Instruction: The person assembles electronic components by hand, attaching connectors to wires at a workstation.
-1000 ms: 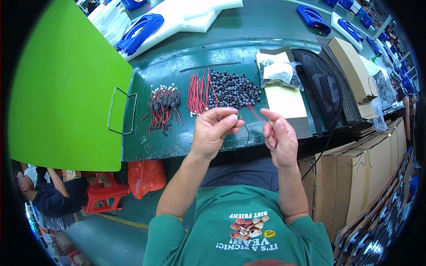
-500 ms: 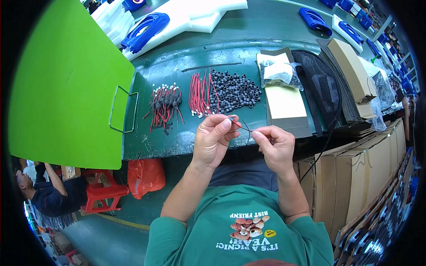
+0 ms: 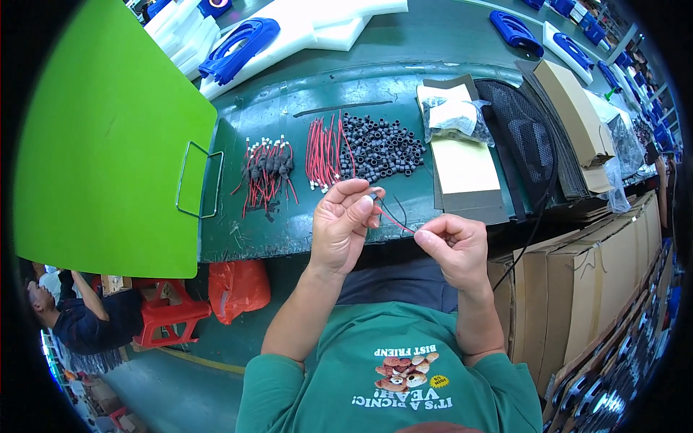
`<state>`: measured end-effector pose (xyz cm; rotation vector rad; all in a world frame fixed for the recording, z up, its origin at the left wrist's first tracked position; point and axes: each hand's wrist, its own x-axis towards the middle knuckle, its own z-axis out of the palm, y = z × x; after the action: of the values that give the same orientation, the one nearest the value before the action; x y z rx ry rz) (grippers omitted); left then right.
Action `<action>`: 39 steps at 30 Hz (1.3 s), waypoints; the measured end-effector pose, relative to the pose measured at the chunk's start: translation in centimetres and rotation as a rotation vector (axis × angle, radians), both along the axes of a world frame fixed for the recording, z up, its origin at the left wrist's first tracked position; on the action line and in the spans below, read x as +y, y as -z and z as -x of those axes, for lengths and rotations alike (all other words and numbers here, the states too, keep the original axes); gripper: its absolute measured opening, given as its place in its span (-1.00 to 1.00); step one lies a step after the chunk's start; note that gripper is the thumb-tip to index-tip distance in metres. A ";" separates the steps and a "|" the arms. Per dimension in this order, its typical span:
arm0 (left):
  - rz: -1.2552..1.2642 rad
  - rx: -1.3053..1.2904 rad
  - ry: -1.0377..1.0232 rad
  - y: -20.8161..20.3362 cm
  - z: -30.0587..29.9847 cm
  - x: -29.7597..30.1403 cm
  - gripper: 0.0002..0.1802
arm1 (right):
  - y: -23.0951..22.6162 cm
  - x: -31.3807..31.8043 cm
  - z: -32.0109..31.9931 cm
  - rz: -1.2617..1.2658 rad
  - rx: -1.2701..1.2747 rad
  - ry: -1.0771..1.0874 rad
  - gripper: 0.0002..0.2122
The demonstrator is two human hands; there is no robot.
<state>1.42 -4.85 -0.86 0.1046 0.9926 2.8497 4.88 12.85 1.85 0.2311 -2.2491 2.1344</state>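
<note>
While raised just above the near edge of the green table (image 3: 303,115), left hand (image 3: 345,225) pinching a small dark ring (image 3: 373,195) between thumb and forefinger, right hand (image 3: 451,245) with fingertips pressed together on a thin red wire (image 3: 395,221) stretched between both hands. Behind on the table: a heap of dark rings (image 3: 380,147), loose red wires (image 3: 323,153) just beside it, a bundle of finished wires (image 3: 266,172) farther left. Tan card (image 3: 462,167) and clear bag (image 3: 456,119) to the right.
</note>
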 end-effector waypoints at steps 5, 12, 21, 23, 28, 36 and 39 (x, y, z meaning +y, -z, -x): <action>-0.021 -0.013 0.012 -0.1 -0.1 0.2 -0.75 | -0.1 -0.3 0.2 0.106 -0.105 0.023 -0.96; -0.023 0.001 0.013 0.0 0.1 0.3 -0.75 | 0.7 0.2 0.1 0.045 -0.042 -0.042 -0.93; -0.036 -0.008 0.027 0.2 0.0 0.1 -0.75 | -0.2 0.1 0.7 0.189 -0.142 0.019 -0.93; -0.010 -0.007 0.026 0.3 0.0 0.2 -0.75 | 0.1 0.1 0.8 0.203 -0.163 0.028 -0.93; -0.008 -0.006 0.028 0.1 0.1 0.1 -0.75 | 1.0 -0.1 0.7 0.103 -0.119 0.029 -0.93; 0.026 -0.010 0.017 0.2 0.0 0.1 -0.74 | 0.7 -0.5 0.5 0.048 -0.062 0.049 -0.93; 0.064 0.008 0.031 0.1 -0.2 0.4 -0.72 | 0.6 -1.0 0.4 0.066 -0.018 0.080 -0.94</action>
<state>1.62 -4.50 -0.98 0.1252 1.0729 2.7885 4.46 11.81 1.20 0.1184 -2.1537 2.1741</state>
